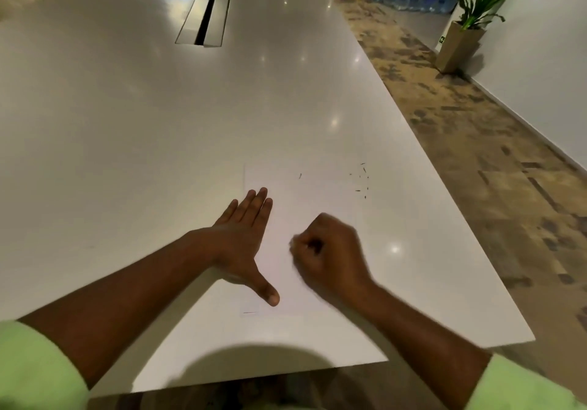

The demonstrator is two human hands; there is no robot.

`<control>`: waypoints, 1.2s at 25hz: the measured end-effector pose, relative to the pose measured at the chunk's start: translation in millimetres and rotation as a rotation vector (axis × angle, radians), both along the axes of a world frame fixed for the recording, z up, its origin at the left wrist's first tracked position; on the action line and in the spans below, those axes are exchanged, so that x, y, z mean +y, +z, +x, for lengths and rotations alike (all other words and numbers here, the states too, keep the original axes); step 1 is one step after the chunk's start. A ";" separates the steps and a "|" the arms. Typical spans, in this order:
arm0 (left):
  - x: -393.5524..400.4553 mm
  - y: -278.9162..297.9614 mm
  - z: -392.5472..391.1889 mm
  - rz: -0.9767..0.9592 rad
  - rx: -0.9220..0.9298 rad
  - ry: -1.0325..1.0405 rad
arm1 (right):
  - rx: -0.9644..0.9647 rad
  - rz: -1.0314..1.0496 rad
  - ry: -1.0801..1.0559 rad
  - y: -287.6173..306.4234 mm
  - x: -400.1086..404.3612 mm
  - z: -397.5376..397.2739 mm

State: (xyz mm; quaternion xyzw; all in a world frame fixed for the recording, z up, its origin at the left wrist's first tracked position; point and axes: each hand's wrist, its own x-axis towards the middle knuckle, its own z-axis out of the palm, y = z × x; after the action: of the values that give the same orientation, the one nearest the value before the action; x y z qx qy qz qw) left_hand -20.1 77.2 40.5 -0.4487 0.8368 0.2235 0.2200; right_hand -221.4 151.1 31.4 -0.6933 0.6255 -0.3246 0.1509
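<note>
White sheet, one, under flat left hand (right hand curled).

Two hands, one paper sheet — one plant

I can read no words or numbers here. The small green sign low on the wall beside the planter shows only a white pictogram. The dark flecks on my sheet of paper are not letters.
</note>
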 end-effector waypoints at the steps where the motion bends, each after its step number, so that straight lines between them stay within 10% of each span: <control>1: -0.2 0.2 -0.4 -0.003 -0.004 -0.001 | 0.017 0.021 0.105 -3.2 13.9 6.3; 8: 1.7 3.3 -2.5 0.006 -0.022 0.014 | 0.136 -0.029 -0.355 6.3 -73.7 -74.6; 14: 0.8 2.5 -2.6 0.001 -0.019 0.009 | 0.028 0.004 0.107 -10.1 7.6 -6.5; 18: 1.6 3.7 -2.5 -0.004 -0.016 0.012 | 0.086 -0.039 -0.335 -2.0 -59.9 -75.6; 27: 1.9 0.5 -1.3 -0.007 0.011 0.004 | -0.725 0.231 0.167 -16.6 17.1 18.5; 30: 2.0 -0.3 -0.9 -0.021 0.020 0.008 | -0.941 0.242 -0.140 -24.8 -26.0 -2.4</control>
State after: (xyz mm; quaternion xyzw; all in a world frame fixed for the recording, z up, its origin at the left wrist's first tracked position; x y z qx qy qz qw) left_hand -21.0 79.2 40.2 -0.4521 0.8395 0.2201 0.2058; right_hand -223.7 125.1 6.5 -0.4051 0.5679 -0.5370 0.4744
